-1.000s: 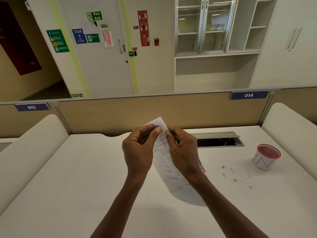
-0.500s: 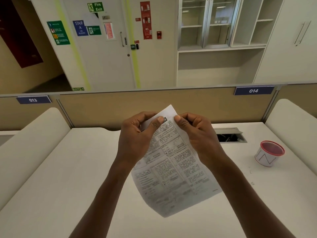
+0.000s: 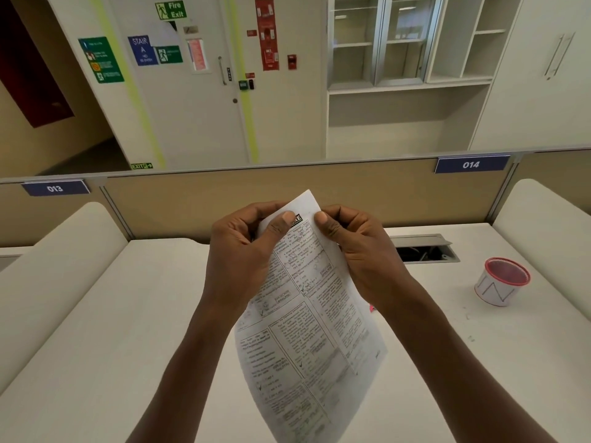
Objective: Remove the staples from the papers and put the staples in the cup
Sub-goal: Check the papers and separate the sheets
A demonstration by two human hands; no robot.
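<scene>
Both hands hold up printed papers [image 3: 307, 330] above the white desk, printed face toward me. My left hand [image 3: 246, 251] pinches the top left corner, thumb on the front. My right hand [image 3: 358, 251] pinches the top right edge, thumb pressed beside a black heading. No staple is visible on the corner between the thumbs. The cup [image 3: 500, 285], white with a red rim and red mesh top, stands on the desk at the right, apart from both hands. Tiny staples [image 3: 470, 338] lie on the desk near the cup.
An open cable hatch [image 3: 425, 249] sits in the white desk [image 3: 96, 346] behind my right hand. A tan partition [image 3: 367, 193] with labels 013 and 014 bounds the far edge. Raised white side panels flank the desk. A small pink thing [image 3: 371, 307] peeks out under my right wrist.
The papers have turned from edge-on to face me and risen closer to the camera. My hands have spread slightly apart along the top edge. The view has tilted, hiding most loose staples.
</scene>
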